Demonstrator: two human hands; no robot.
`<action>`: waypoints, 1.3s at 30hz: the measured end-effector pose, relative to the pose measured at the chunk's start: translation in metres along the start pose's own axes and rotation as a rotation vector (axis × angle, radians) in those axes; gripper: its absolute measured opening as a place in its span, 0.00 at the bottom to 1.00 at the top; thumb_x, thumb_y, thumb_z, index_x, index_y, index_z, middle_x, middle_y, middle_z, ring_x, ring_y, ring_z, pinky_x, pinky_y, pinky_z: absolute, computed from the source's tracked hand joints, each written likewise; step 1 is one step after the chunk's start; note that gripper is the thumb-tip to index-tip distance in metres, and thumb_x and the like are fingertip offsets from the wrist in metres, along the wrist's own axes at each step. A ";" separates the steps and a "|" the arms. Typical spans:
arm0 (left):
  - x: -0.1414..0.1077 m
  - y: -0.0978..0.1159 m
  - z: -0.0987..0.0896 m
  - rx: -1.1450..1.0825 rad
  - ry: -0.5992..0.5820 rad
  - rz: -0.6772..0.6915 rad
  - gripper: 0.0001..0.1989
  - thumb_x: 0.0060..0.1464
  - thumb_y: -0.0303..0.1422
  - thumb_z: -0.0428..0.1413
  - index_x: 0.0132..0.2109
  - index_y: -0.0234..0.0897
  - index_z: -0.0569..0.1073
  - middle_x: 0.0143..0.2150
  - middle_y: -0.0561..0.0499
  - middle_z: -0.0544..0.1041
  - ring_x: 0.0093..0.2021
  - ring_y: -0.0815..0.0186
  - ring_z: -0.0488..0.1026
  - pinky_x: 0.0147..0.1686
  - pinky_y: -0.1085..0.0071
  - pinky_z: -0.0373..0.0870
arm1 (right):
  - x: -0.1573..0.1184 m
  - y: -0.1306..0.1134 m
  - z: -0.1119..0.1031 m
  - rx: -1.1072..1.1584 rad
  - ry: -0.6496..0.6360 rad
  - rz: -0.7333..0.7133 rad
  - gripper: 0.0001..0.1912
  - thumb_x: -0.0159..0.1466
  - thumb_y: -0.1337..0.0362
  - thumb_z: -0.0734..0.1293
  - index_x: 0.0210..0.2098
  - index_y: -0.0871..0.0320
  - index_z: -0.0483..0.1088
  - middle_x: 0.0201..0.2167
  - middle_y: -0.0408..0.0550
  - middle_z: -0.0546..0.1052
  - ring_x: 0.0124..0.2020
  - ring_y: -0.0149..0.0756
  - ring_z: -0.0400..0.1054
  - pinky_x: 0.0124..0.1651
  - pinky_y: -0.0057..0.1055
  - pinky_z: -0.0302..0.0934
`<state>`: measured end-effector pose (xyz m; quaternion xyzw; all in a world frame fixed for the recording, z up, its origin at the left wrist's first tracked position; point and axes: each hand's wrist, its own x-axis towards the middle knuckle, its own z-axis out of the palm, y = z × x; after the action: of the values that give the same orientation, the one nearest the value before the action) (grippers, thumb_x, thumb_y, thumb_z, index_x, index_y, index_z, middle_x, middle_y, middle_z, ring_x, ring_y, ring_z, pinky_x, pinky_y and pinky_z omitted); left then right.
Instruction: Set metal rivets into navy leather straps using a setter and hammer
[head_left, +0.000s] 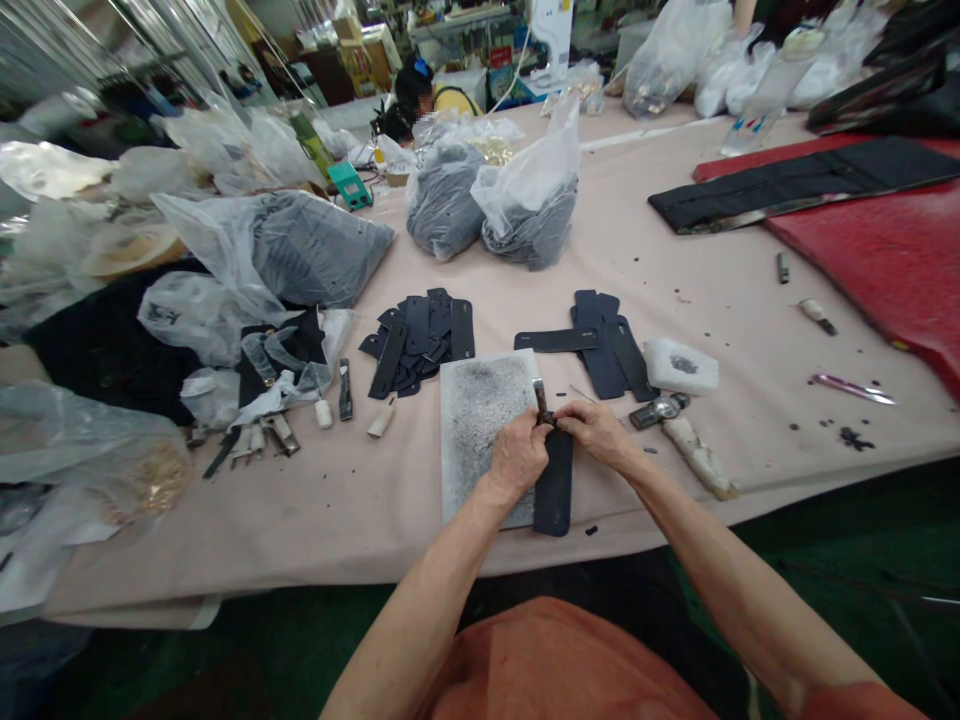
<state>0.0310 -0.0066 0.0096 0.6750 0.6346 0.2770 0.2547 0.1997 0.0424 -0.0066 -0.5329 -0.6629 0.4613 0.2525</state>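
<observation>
My left hand (521, 450) is closed around a short metal punch (541, 398), which stands up out of the fist. Close beside it, my right hand (596, 432) pinches at the punch's lower part; what its fingertips hold is too small to make out. Below both hands a dark flat strip (553, 490) lies over the right edge of a speckled white board (480, 440). To the right rests a hammer (660, 410) with a wrapped handle. Behind the board are a heap of dark pieces (418, 335) and a smaller stack of strips (611, 345).
A white block (681, 366) stands beside the hammer. Several punches (262, 435) lie at the left, near plastic bags. Filled bags (529, 205) stand at the back. A red sheet (885, 250) and a pen (853, 388) lie at the right. Another person (411, 95) is beyond the table.
</observation>
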 end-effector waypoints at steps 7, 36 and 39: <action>0.000 0.001 0.000 0.005 0.007 -0.015 0.05 0.60 0.28 0.51 0.39 0.39 0.72 0.32 0.48 0.78 0.35 0.59 0.76 0.34 0.68 0.66 | -0.004 0.004 0.001 0.222 -0.021 0.105 0.13 0.53 0.61 0.65 0.37 0.57 0.75 0.28 0.41 0.76 0.29 0.34 0.66 0.35 0.31 0.59; -0.002 -0.001 0.001 -0.041 0.009 -0.009 0.05 0.60 0.28 0.51 0.39 0.38 0.72 0.33 0.48 0.78 0.37 0.60 0.76 0.38 0.68 0.68 | -0.034 -0.012 -0.021 0.262 0.561 0.102 0.16 0.59 0.54 0.66 0.40 0.58 0.74 0.26 0.44 0.76 0.25 0.33 0.69 0.31 0.30 0.64; -0.003 -0.004 0.003 -0.054 0.016 -0.006 0.06 0.60 0.28 0.51 0.38 0.38 0.72 0.34 0.48 0.79 0.37 0.60 0.76 0.38 0.68 0.69 | -0.075 -0.001 -0.040 0.195 0.614 0.163 0.20 0.57 0.52 0.68 0.44 0.59 0.74 0.25 0.45 0.76 0.24 0.34 0.69 0.29 0.30 0.64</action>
<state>0.0301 -0.0096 0.0045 0.6637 0.6310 0.2988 0.2685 0.2547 -0.0146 0.0239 -0.6716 -0.4638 0.3594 0.4525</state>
